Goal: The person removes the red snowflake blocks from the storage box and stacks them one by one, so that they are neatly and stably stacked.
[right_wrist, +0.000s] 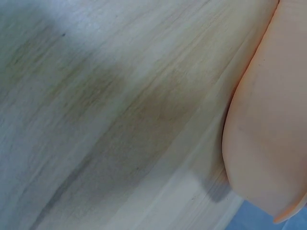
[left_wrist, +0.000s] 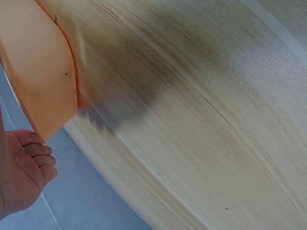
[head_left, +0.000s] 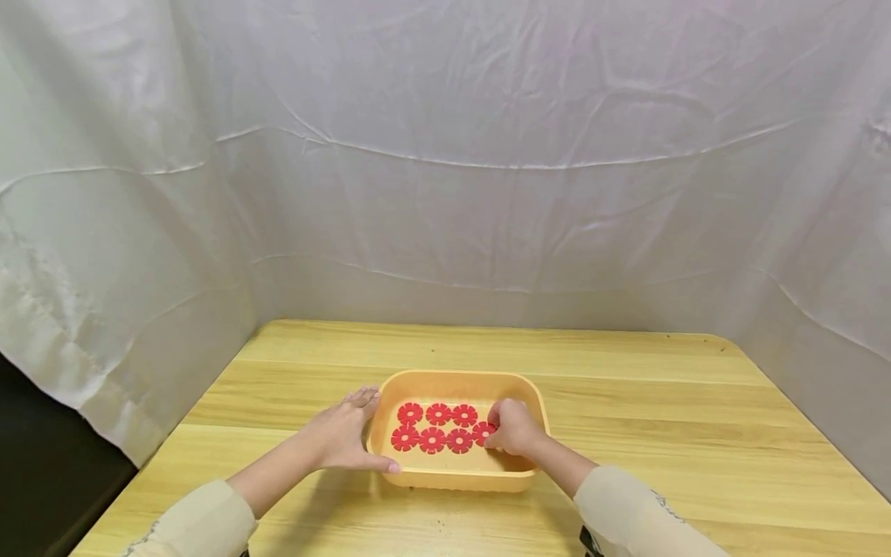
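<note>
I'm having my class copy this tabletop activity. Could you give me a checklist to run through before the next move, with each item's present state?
1. Orange tray resting on the table: ok.
2. Left hand steadying the tray: ok, it holds the left end.
3. Right hand at a piece: ok, fingers on the rightmost red piece.
4. Visible red pieces inside the tray: ok, seven show.
5. Rows equal: not ok, three far, four near.
6. Nothing hidden beneath the right hand: cannot tell.
</note>
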Tool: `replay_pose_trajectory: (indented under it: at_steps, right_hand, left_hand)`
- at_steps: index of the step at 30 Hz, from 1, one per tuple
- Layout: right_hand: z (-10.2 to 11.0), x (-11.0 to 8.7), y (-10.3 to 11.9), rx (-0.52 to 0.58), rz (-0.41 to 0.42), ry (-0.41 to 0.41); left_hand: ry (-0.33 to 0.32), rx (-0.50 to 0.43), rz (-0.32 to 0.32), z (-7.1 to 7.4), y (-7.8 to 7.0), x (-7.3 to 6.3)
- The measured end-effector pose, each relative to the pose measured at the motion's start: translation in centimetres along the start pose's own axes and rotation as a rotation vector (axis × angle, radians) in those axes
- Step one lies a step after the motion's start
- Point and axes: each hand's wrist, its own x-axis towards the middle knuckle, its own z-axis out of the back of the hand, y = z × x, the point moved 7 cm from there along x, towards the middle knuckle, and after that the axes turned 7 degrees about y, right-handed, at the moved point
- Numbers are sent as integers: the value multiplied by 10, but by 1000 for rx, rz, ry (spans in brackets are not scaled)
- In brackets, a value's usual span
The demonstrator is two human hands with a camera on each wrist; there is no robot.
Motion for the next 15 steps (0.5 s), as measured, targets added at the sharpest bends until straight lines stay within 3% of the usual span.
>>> replay_pose_trajectory:
  at_steps: [15]
  right_hand:
    - [1,-1,4,-11,40,-40]
  left_hand:
    - [-12,13,-9,0,0,0]
